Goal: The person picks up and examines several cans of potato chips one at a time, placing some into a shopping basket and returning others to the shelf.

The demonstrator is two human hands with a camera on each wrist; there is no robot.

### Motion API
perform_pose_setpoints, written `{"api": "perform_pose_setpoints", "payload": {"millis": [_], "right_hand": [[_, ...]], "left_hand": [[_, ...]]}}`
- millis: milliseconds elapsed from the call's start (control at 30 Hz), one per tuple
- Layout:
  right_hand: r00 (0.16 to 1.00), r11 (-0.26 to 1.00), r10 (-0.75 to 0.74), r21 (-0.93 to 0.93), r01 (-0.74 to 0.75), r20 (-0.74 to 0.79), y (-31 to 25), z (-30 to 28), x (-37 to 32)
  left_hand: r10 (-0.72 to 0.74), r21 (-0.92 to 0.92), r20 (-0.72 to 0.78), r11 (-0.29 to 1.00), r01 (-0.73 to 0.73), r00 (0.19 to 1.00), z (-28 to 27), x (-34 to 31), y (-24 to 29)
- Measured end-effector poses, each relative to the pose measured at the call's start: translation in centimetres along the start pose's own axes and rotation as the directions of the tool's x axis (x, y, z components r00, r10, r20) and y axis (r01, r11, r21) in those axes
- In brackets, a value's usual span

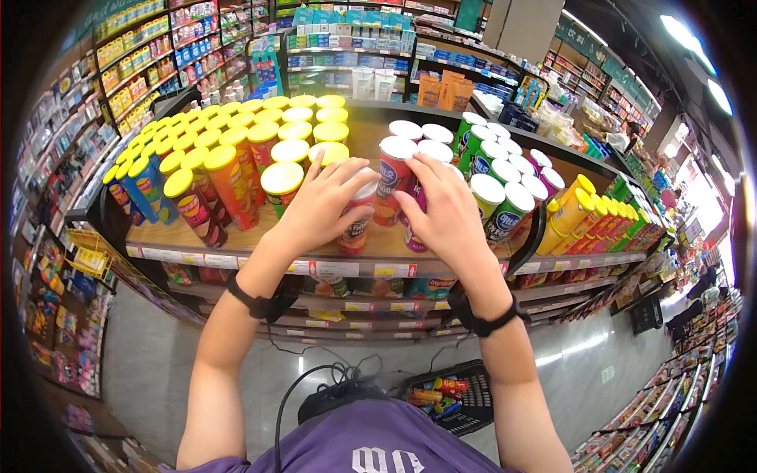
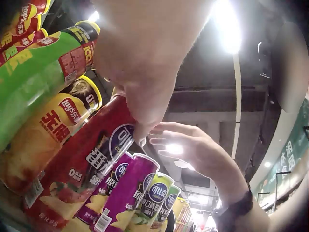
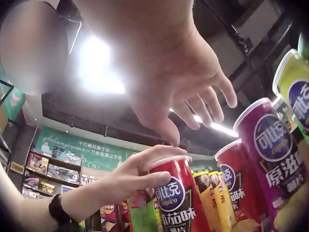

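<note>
My left hand (image 1: 325, 203) grips a red chip can (image 3: 179, 205) with a white lid near its top, thumb on the near side and fingers reaching over the far rim. The can stands upright at the shelf's front edge. My right hand (image 1: 443, 199) is raised over the white-lidded cans to the right, its fingers spread and slightly bent. In the right wrist view this right hand (image 3: 186, 92) shows nothing in its palm. Between the hands stands another red can (image 1: 389, 177), with a purple can (image 3: 265, 140) beside it.
Yellow-lidded chip cans (image 1: 222, 177) fill the shelf's left side. Green cans (image 1: 505, 217) stand to the right, past them yellow cans (image 1: 572, 211). A price-tag strip (image 1: 331, 268) runs along the shelf edge. On the floor sits a dark basket (image 1: 473, 406) holding colourful packages.
</note>
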State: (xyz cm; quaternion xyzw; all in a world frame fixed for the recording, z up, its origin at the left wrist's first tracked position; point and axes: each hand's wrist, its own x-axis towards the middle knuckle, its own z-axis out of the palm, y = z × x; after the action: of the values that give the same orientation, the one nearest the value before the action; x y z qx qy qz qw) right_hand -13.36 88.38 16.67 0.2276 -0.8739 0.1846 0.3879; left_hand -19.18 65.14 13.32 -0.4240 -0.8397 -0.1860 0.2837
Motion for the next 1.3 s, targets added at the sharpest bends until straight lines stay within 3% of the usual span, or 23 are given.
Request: {"api": "perform_pose_setpoints", "payload": {"millis": [100, 233, 367, 467, 567, 767, 867, 967, 1067, 1300], "right_hand": [[0.980, 0.989, -0.015, -0.138, 0.043, 0.198, 1.3, 3.2, 1.8], [0.967, 0.957, 0.025, -0.286, 0.050, 0.255, 4.2, 7.1, 3.1], [0.985, 0.976, 0.025, -0.217, 0.013, 0.171, 4.6, 7.8, 3.9], [0.973, 0.991, 0.034, -0.136, -0.003, 0.229, 4.8, 7.7, 4.6], [0.905, 0.985, 0.156, -0.132, -0.112, 0.396, 4.5, 7.0, 5.6], [0.922, 1.000, 0.031, -0.007, -0.031, 0.385, 3.9, 4.5, 5.9], [0.942, 0.989, -0.130, -0.020, 0.143, 0.308, 5.4, 5.6, 5.5], [0.894, 0.998, 0.036, 0.029, -0.054, 0.447, 4.9, 5.1, 6.2], [0.834, 0.993, 0.103, -0.001, -0.122, 0.541, 4.2, 3.7, 6.8], [0.832, 0.993, -0.059, 0.118, -0.008, 0.552, 5.6, 2.2, 5.9]], "left_hand": [[0.052, -0.029, 0.014, 0.998, -0.051, 0.999, -0.1, 0.5, -0.3], [0.067, -0.052, 0.019, 0.996, -0.066, 0.998, 0.3, 0.4, -0.8], [0.063, -0.004, -0.002, 0.998, -0.063, 0.998, 0.5, 0.1, -1.1], [0.063, 0.018, -0.002, 0.998, -0.063, 0.998, 0.7, -0.1, -1.2], [0.072, 0.018, -0.027, 0.997, -0.072, 0.997, 0.8, -0.1, -1.6], [0.052, -0.026, 0.003, 0.998, -0.052, 0.999, 0.4, 0.4, -1.4], [0.036, -0.080, 0.029, 0.996, -0.034, 0.999, 0.4, 0.6, -1.5], [0.013, -0.141, 0.079, 0.990, -0.002, 0.997, -0.2, 1.1, -1.1], [0.012, -0.133, 0.068, 0.991, -0.003, 0.998, -0.4, 1.1, -1.0], [0.013, -0.140, 0.049, 0.990, -0.006, 0.999, -0.5, 1.0, -1.5]]}}
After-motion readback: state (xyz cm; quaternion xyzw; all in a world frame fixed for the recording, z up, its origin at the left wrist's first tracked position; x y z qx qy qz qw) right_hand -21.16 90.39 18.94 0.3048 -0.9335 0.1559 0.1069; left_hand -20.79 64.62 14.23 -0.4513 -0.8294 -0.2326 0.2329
